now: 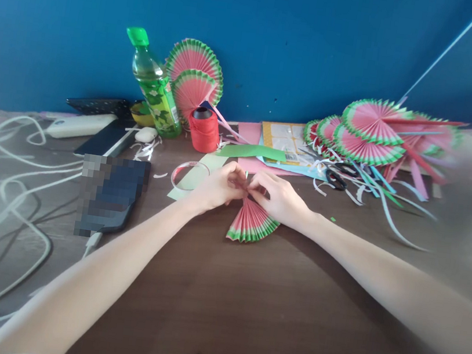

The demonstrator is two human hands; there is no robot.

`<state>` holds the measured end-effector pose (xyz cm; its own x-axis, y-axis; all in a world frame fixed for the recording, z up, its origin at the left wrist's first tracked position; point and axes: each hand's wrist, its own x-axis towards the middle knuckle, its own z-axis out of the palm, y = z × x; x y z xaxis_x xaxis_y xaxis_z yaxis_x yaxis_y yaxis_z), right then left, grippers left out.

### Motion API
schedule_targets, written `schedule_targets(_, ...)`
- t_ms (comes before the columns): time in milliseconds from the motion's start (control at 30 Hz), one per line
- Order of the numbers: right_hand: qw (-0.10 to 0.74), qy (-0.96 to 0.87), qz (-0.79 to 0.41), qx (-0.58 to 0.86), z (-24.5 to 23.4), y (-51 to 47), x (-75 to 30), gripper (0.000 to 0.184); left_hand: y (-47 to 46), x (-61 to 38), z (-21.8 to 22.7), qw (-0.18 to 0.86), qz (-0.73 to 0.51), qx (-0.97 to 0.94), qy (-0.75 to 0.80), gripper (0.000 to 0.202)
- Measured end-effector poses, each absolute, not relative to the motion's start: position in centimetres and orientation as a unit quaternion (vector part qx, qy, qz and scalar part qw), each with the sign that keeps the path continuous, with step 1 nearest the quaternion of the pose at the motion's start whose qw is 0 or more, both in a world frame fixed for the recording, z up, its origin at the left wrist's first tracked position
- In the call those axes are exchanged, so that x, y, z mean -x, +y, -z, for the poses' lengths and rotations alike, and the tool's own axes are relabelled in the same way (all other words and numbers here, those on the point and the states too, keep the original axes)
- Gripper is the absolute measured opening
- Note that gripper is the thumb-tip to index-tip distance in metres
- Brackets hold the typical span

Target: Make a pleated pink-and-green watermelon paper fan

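Between my two hands, above the middle of the brown table, is a pleated paper fan (253, 223), pink with a white band and green edge. Its pleats spread downward toward me. My left hand (226, 186) pinches the narrow gathered end from the left. From the right, my right hand (279, 198) grips the same end, its fingers closed close to the left fingertips. The exact fingertip contact is partly hidden. Just behind my left hand lie a ring of clear tape (183, 174) and a pale green paper strip (196, 172).
A red thread spool (204, 131), a green-capped bottle (155, 92) and round fans (195, 77) stand at the back. More finished fans (372, 129), scissors (336, 179) and paper scraps lie back right. A dark phone (116, 198) and white cables (48, 244) are on the left.
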<state>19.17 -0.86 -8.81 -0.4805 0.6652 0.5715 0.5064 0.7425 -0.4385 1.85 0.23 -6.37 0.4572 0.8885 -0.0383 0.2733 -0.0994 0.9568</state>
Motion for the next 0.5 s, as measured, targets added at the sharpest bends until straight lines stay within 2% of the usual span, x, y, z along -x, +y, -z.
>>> schedule_targets(500,0.406,-0.792,-0.193,0.414,8.28,-1.18,-19.03,0.004,-0.08,-2.13,7.10,0.475,-0.344,-0.679,0.442,0.022)
